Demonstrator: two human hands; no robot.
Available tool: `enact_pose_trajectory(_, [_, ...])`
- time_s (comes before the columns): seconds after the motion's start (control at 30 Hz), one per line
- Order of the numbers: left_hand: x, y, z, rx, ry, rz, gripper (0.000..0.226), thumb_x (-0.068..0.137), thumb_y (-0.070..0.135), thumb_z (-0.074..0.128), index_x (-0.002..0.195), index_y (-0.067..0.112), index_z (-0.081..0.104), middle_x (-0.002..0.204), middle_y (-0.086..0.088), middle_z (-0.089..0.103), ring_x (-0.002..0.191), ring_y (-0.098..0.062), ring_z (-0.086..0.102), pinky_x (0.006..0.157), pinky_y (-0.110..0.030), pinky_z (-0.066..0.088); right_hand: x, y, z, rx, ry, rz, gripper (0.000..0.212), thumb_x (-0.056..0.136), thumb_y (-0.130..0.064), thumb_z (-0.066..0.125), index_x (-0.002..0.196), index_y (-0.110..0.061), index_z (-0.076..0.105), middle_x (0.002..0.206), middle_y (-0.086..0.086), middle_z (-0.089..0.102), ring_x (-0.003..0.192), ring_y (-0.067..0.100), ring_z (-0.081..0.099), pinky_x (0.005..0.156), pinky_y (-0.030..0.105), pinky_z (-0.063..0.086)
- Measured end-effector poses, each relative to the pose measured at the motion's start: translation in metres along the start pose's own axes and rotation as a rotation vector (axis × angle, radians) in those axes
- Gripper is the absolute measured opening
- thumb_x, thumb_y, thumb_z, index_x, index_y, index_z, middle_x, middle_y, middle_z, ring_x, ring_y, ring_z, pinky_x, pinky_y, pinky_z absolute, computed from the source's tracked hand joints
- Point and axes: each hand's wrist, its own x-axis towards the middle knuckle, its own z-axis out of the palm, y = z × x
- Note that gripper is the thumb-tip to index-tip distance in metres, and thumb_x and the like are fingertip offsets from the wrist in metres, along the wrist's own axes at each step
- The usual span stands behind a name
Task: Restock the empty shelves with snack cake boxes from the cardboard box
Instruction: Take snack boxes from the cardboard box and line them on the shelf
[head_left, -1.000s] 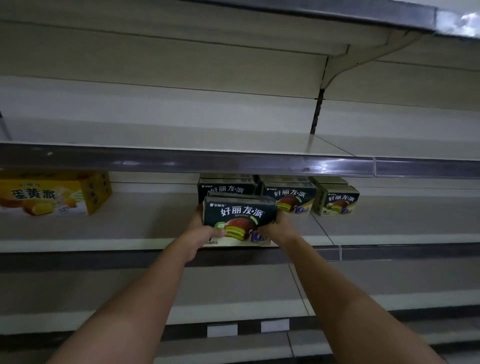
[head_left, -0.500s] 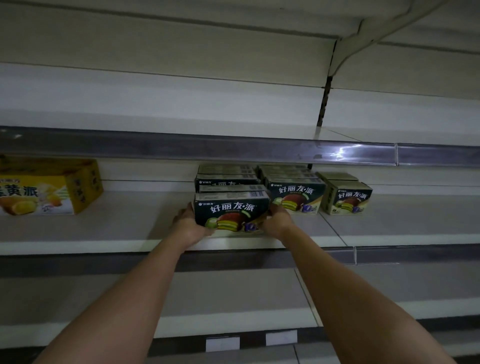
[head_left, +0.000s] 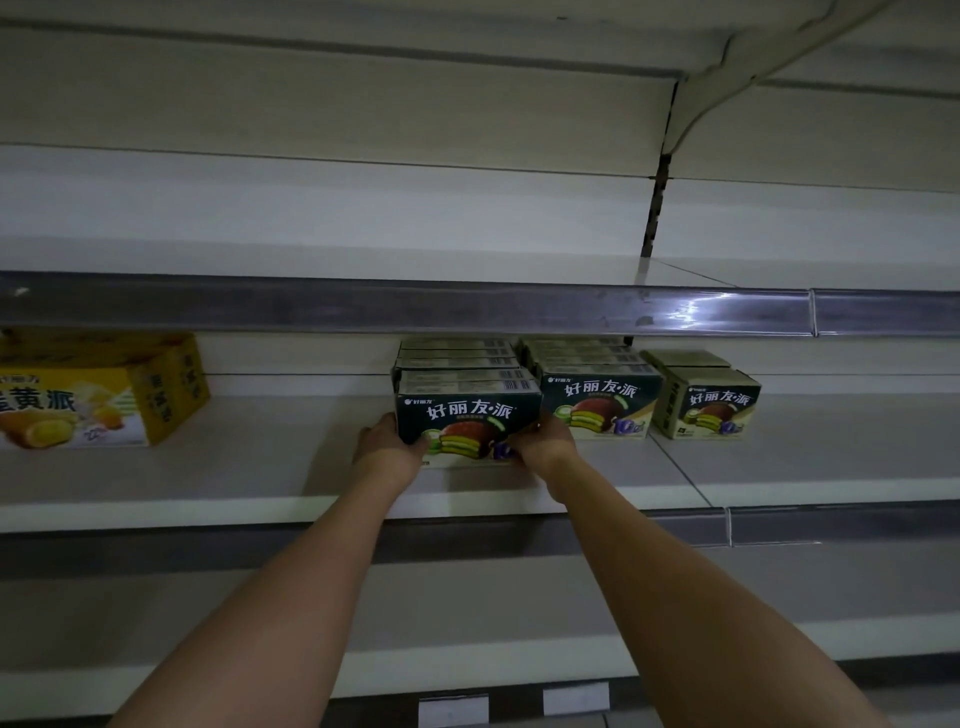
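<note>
The left hand (head_left: 387, 448) is clamped on the left end of a dark green snack cake box (head_left: 467, 427), thumb hooked onto the lower left corner of its printed front, the other fingers hidden behind the side. The right hand (head_left: 543, 443) grips the opposite end the same way, its fingers curled against the lower right corner. Both forearms reach up from below. The held box stands upright on the middle shelf (head_left: 260, 467), its bottom edge down on the shelf surface, at the front of a row

Behind it, at least 4 more box tops (head_left: 457, 361) of the same kind show in a line running to the back wall. Just to the right, touching or nearly touching the held box, a second row (head_left: 600, 397) shows 1 full front and about 3 tops behind it; the exact count at the back is hard to tell. Further right, a little apart, a third row (head_left: 709, 402) holds 2 smaller boxes turned slightly so a side panel shows

Well to the left on the same shelf sits 1 large yellow carton (head_left: 98, 389), cut off by the picture edge. The upper shelf (head_left: 467, 309) carries a grey price rail. Below, 2 white label tags (head_left: 514, 704) sit on a lower rail
</note>
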Motion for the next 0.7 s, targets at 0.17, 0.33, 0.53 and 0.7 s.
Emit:
enact_pose_trajectory(0.17, [-0.003, 0.008, 0.005, -0.199, 0.075, -0.086, 0.051, 0.094, 0.043, 0.052, 0.131, 0.008, 0.048, 0.131, -0.017, 0.053, 0.111, -0.033, 0.056, 0.094, -0.044, 0.049, 0.000, -0.002, 0.002, 0.170, -0.036, 0.009, 0.056, 0.083, 0.002, 0.065, 0.134, -0.006, 0.045, 0.128, 0.014, 0.058, 0.117, 0.030, 0.054, 0.100, 0.038, 0.045])
enact_pose_trajectory(0.33, [-0.016, 0.017, 0.006, -0.389, 0.136, -0.139, 0.063, 0.096, 0.038, 0.052, 0.140, 0.000, 0.027, 0.141, -0.019, 0.044, 0.122, -0.032, 0.048, 0.095, -0.035, 0.042, 0.001, -0.001, 0.007, 0.348, -0.032, 0.007, 0.059, 0.081, 0.012, 0.060, 0.132, -0.010, 0.041, 0.126, 0.013, 0.057, 0.114, 0.030, 0.055, 0.091, 0.035, 0.048])
enact_pose_trajectory(0.53, [-0.028, 0.019, 0.008, -0.432, 0.174, -0.102, 0.037, 0.098, 0.030, 0.050, 0.116, -0.003, 0.053, 0.112, -0.019, 0.060, 0.087, -0.023, 0.050, 0.072, -0.026, 0.037, -0.008, 0.003, 0.013, 0.327, 0.176, 0.062, 0.038, 0.089, -0.004, 0.055, 0.126, -0.001, 0.045, 0.117, 0.015, 0.055, 0.096, 0.025, 0.054, 0.086, 0.035, 0.048])
enact_pose_trajectory(0.7, [-0.034, 0.020, 0.002, -0.424, 0.124, -0.080, 0.038, 0.100, 0.029, 0.045, 0.112, -0.002, 0.062, 0.117, -0.020, 0.062, 0.102, -0.029, 0.057, 0.078, -0.026, 0.037, -0.006, -0.004, 0.015, 0.002, 0.011, 0.012, 0.044, 0.088, -0.007, 0.053, 0.131, -0.005, 0.044, 0.137, 0.012, 0.042, 0.109, 0.028, 0.051, 0.099, 0.034, 0.041])
